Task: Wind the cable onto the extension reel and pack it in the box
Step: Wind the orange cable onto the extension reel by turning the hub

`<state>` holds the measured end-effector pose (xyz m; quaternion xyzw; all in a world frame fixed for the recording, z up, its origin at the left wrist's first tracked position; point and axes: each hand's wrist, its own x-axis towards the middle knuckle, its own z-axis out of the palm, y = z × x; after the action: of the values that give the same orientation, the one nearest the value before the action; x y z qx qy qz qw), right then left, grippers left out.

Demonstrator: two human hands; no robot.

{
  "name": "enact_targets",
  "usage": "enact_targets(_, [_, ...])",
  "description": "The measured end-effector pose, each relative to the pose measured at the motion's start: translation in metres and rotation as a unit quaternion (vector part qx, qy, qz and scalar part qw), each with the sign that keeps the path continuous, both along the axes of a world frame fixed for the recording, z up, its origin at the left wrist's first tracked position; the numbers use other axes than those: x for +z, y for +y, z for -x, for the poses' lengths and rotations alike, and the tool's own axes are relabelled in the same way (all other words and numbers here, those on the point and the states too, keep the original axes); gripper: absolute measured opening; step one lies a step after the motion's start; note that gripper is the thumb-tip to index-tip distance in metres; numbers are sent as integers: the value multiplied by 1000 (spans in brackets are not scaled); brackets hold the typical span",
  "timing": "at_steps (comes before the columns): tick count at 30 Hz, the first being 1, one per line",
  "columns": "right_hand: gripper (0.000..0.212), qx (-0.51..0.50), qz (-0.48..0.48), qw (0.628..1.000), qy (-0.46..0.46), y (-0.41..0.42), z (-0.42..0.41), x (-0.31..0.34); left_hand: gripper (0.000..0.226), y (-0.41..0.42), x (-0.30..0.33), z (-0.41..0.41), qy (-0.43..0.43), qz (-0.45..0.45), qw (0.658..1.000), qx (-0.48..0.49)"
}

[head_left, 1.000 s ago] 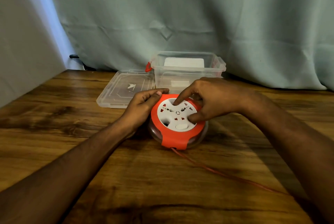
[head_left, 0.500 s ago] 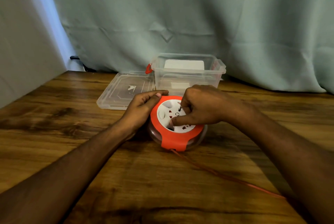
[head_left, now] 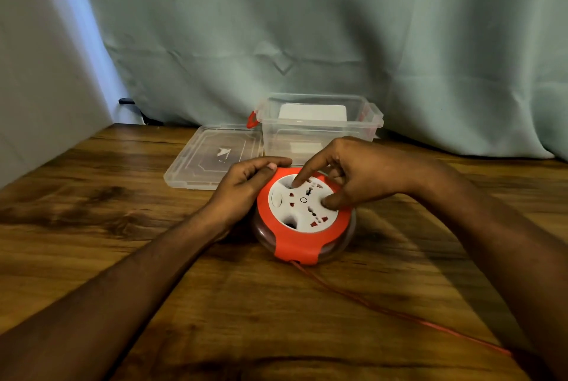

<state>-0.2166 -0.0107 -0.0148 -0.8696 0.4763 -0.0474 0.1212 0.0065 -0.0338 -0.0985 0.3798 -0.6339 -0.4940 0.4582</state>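
My left hand (head_left: 246, 187) grips the reel (head_left: 302, 217) at its rim. My right hand (head_left: 353, 174) presses fingertips (head_left: 295, 183) into its white face; the cable (head_left: 399, 313) trails right.

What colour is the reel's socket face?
White, ringed by an orange-red housing; clearest in the head view on the socket face.

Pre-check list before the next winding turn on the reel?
1. Left hand bracing the round orange-and-white extension reel: ok.
2. Right hand fingers on the white centre disc: ok.
3. Thin orange cable fully wound: not ok, it trails across the wooden table.
4. Cable free of snags: cannot tell, it leaves the view.
5. Clear plastic box open, clear flat lid off beside it: ok.
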Motion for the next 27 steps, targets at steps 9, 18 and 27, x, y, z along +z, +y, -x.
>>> enact_targets(9, [61, -12, -11, 1000, 12, 7, -2, 2, 30, 0, -1, 0, 3, 17, 1000, 2])
enact_targets(18, [65, -34, 135, 978, 152, 16, -13, 2, 28, 0, 0, -1, 14, -1, 999, 31])
enact_targets(27, [56, -10, 136, 981, 137, 16, -24, -3, 28, 1, 1, -1, 4, 7, 999, 31])
